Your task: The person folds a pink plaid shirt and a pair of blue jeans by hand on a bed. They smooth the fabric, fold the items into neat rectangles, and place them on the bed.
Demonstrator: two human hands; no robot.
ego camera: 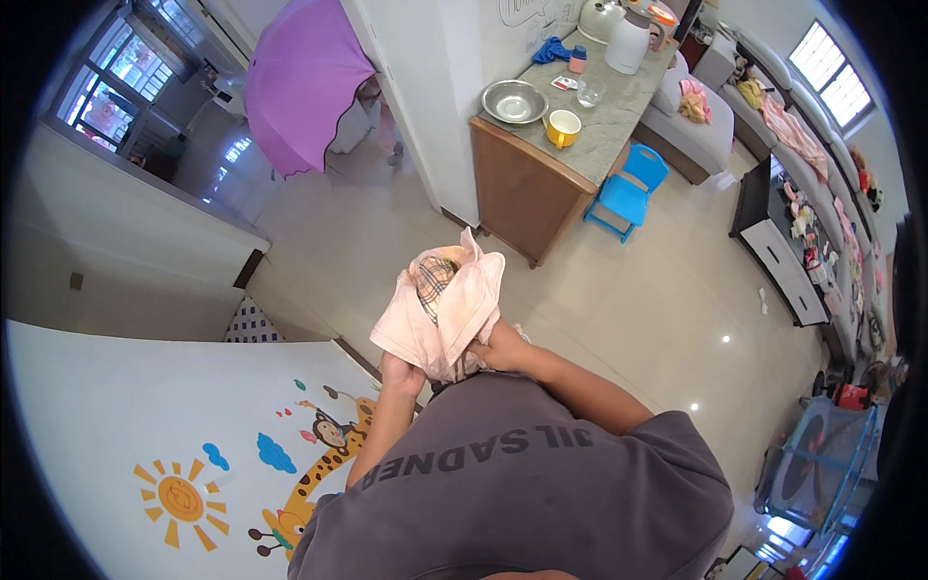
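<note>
A bundle of pale pink cloth (pixel 464 312), perhaps a garment, is held close in front of my waist. A patch of beige plaid fabric (pixel 435 283) shows in a fold at its top. My left hand (pixel 402 375) grips the bundle's lower left side, its fingers partly under the cloth. On the lower right side, my right hand (pixel 507 348) has its fingers pressed into the folds. What lies deeper inside the bundle is hidden.
A stone-topped cabinet (pixel 533 174) stands ahead, bearing a steel bowl (pixel 515 101), a yellow cup (pixel 563 129) and a white jug (pixel 629 43). Beside it is a blue child's chair (pixel 631 192). A purple umbrella (pixel 308 80) stands open in the doorway. Left is a decorated wall (pixel 109 406).
</note>
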